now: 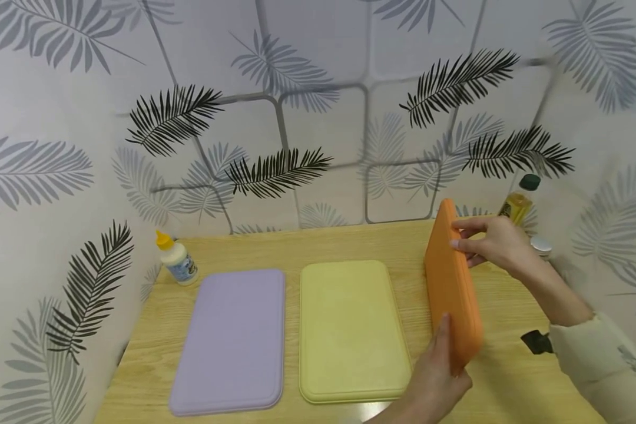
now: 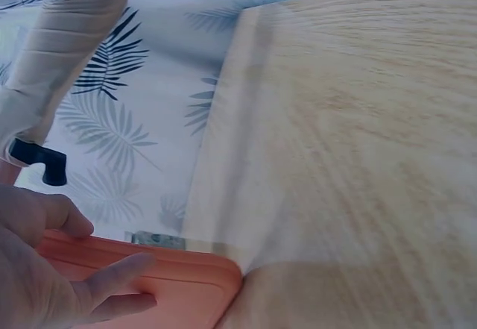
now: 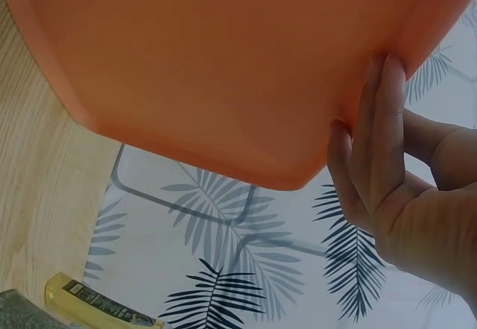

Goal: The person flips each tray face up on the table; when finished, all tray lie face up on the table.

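An orange rectangular board (image 1: 447, 282) with rounded corners and a raised rim stands tilted on its long edge at the right of the table. My right hand (image 1: 490, 238) pinches its upper edge near the far end, thumb on the near face and fingers on the far one; in the right wrist view the fingers (image 3: 387, 120) lie against its broad surface. Lower down, my left hand (image 1: 437, 377) grips the near end. From the left wrist, that hand (image 2: 45, 269) shows with the board's rim between thumb and fingers. A yellow board (image 1: 352, 333) lies flat to the left.
Left of the yellow board lies a purple one (image 1: 233, 341) on the wooden table (image 1: 265, 247). A white glue bottle with a yellow tip (image 1: 179, 259) stands at the back left. Behind my right hand are a dark-capped bottle of yellow liquid (image 1: 518, 203) and a pale round lid (image 1: 541, 245).
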A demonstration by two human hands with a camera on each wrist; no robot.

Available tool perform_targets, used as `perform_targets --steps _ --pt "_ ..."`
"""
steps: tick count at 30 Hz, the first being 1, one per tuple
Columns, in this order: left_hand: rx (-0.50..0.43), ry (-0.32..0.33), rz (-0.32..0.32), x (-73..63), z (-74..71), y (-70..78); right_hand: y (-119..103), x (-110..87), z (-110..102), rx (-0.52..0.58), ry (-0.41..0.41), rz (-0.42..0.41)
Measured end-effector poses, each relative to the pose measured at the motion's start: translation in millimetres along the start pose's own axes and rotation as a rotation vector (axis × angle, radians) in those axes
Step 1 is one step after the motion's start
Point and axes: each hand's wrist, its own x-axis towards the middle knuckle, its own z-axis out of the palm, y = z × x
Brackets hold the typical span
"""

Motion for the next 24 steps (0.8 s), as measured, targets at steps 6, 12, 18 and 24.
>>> perform_targets --steps 6,12,18,24 --pt "-0.052 0.056 0.052 3.1 -8.3 9.0 -1.4 1.6 3.6 -0.009 -0.006 -0.003" --pt "-0.066 0.054 0.052 6.9 -19.3 21.3 -3.5 3.3 6.5 -0.024 0.000 -0.034" --pt "-0.138 0.016 0.008 10.6 -31.4 33.7 -4.4 4.6 8.8 -0.045 -0.001 -0.049" --pt "-0.280 -0.080 -0.147 17.3 -43.2 42.0 -6.3 4.2 11.7 -0.065 0.000 -0.058"
